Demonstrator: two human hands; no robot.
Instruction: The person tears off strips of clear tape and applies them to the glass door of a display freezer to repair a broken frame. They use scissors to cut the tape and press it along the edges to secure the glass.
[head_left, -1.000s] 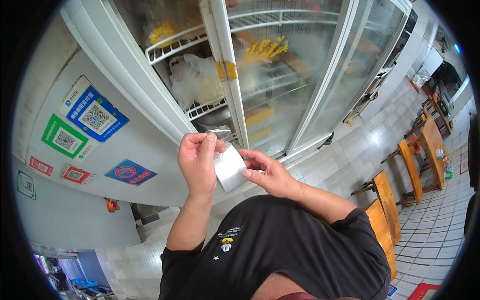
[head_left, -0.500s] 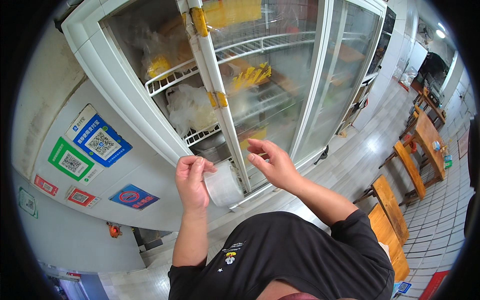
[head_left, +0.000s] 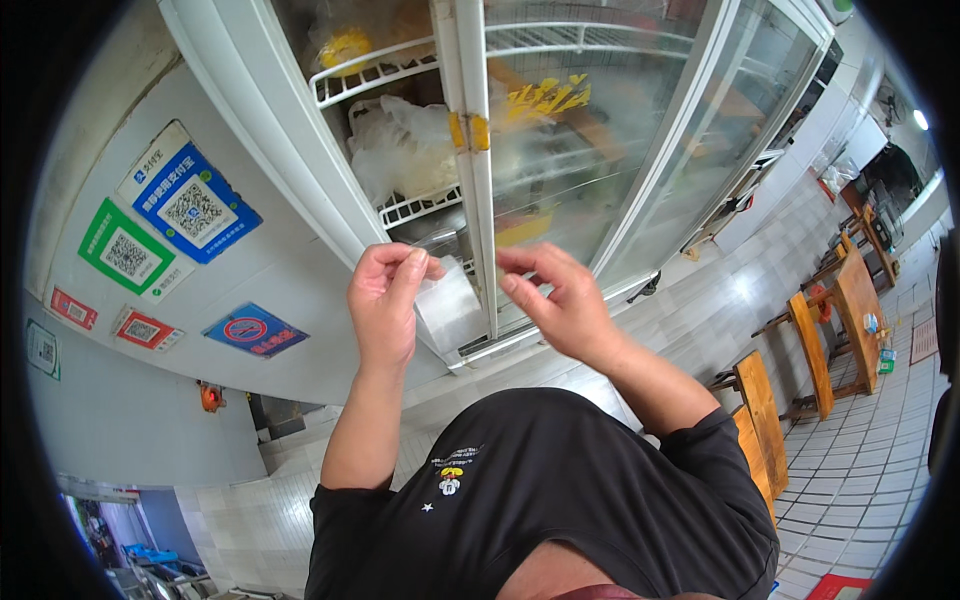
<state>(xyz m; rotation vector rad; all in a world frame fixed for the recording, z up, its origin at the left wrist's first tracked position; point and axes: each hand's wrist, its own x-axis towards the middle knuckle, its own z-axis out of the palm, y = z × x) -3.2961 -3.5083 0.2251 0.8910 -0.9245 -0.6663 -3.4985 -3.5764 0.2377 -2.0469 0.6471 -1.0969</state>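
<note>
My left hand (head_left: 385, 295) is closed, its thumb and index finger pinched together at the upper edge of a whitish, see-through roll of clear tape (head_left: 450, 310). The roll is beside the fingers, on their right, in front of the fridge's lower corner. To the right of the roll, my right hand (head_left: 560, 300) is raised with its fingers curled and the thumb a little apart from them. I see nothing held in it. Both hands are in front of a glass-door display fridge (head_left: 477, 200) with a white frame, patched with yellow tape.
Plastic bags (head_left: 395, 145) lie on white wire shelves behind the fridge's opening. Payment-code signs (head_left: 190, 200) are stuck on the pale panel at left. Wooden tables (head_left: 855, 310) and benches (head_left: 765, 420) line the tiled wall at right.
My view has shifted, so the fridge sits higher and further right. Both hands appear slightly higher, and the right hand's fingers are more curled. The roll stays at my left hand.
</note>
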